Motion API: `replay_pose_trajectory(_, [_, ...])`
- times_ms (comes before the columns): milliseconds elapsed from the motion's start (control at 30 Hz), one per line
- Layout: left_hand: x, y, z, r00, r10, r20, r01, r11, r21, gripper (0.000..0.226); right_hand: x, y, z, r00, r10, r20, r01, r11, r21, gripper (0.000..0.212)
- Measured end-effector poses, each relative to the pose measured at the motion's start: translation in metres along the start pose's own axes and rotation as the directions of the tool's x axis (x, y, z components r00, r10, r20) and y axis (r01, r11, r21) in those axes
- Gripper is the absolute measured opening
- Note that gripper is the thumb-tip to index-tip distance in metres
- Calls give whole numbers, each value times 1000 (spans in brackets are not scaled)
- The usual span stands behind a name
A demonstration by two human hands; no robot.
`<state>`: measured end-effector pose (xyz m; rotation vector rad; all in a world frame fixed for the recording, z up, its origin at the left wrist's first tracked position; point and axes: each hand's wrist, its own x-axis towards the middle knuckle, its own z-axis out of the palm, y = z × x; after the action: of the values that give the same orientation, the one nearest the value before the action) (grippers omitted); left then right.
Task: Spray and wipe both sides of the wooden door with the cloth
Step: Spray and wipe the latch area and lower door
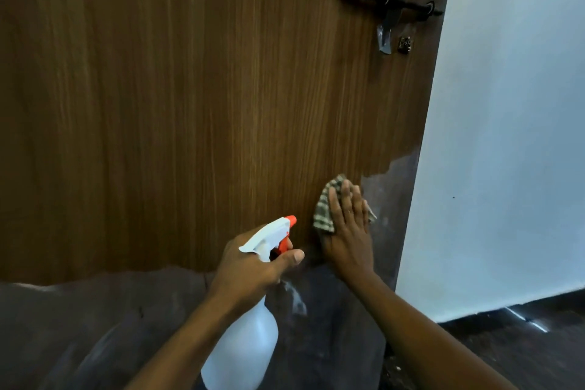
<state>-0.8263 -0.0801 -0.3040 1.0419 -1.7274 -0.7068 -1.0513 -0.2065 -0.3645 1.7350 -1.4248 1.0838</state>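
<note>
The wooden door fills most of the view, its lower part dull and grey. Low in the middle, the left hand grips the neck of a white spray bottle, fingers curled round it and thumb stretched forward under the orange trigger; the orange nozzle points at the door. Just to the right, the checked cloth lies flat against the door under the right hand, whose fingers are straight and close together, pressing it on. Higher up near the door's edge sits a black bolt. A white wall stands at the far right.
</note>
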Motion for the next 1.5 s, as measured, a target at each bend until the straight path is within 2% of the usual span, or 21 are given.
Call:
replay_pose_trajectory(100, [3,4,9,1000,-1,3,0,999,40,38,36,9,-17,955,290,-54,-285,954,94,68])
replay_pose_trajectory(167, [6,8,14,1000,-6,-12,6,1000,20,52,64,7,-26,923,373,-97,-356,921,154,67])
replay_pose_trajectory(200, [9,10,17,1000,-8,-23,8,1000,2,59,73,5,-28,926,361,-111,-340,925,166,67])
replay_pose_trajectory(233, [13,12,20,999,-2,-32,2,1000,-8,63,77,4,-28,945,304,-118,-284,946,156,68])
replay_pose_trajectory(300, [23,18,27,999,26,-46,-26,1000,-3,62,68,4,-21,992,63,-113,-56,996,68,72])
replay_pose_trajectory(367, [34,26,36,997,40,-63,-40,999,-10,58,41,16,-10,982,-175,-66,174,985,-12,75])
replay_pose_trajectory(433, [44,34,46,997,26,-79,-27,1000,-15,57,12,36,-2,976,-215,-33,214,977,-20,71])
replay_pose_trajectory(500, [50,40,54,995,37,-91,-36,999,3,49,-2,56,0,993,-108,-51,109,994,12,66])
replay_pose_trajectory(567, [51,45,63,994,49,-93,-47,998,30,42,5,71,-7,991,111,-75,-104,990,91,68])
replay_pose_trajectory(667, [51,46,70,995,26,-97,-22,999,44,46,53,84,-28,871,481,-101,-432,847,309,69])
replay_pose_trajectory(733, [52,43,73,995,22,-100,-18,999,43,45,89,84,-42,790,608,-81,-524,737,428,66])
replay_pose_trajectory(767, [52,42,76,995,31,-96,-27,999,44,43,99,82,-46,781,618,-85,-536,735,416,66])
replay_pose_trajectory(800, [51,41,79,995,40,-96,-36,998,43,41,103,79,-47,808,579,-112,-510,781,361,66])
replay_pose_trajectory(900, [45,43,92,996,50,-77,-46,998,53,40,79,74,-36,963,206,-175,-185,975,125,69])
replay_pose_trajectory(933, [42,45,97,996,55,-72,-52,997,50,39,62,78,-27,984,86,-158,-76,995,70,71])
replay_pose_trajectory(1000, [37,45,105,997,39,-64,-37,999,27,39,20,88,-9,995,-10,-102,15,999,50,75])
replay_pose_trajectory(1167, [24,22,128,990,-137,-45,136,991,-21,60,-62,119,9,986,161,45,-167,964,206,72])
replay_pose_trajectory(1233, [20,2,140,975,-220,7,219,972,91,80,-73,126,8,960,259,109,-280,909,308,69])
replay_pose_trajectory(1333, [13,-20,148,949,-314,33,296,923,246,80,-88,125,10,908,377,181,-417,778,471,70])
replay_pose_trajectory(1400, [8,-31,149,937,-345,48,321,908,271,76,-86,118,13,883,447,147,-453,723,522,71])
replay_pose_trajectory(1500, [4,-43,148,954,-293,70,252,904,346,72,-57,97,14,860,507,47,-477,769,426,71])
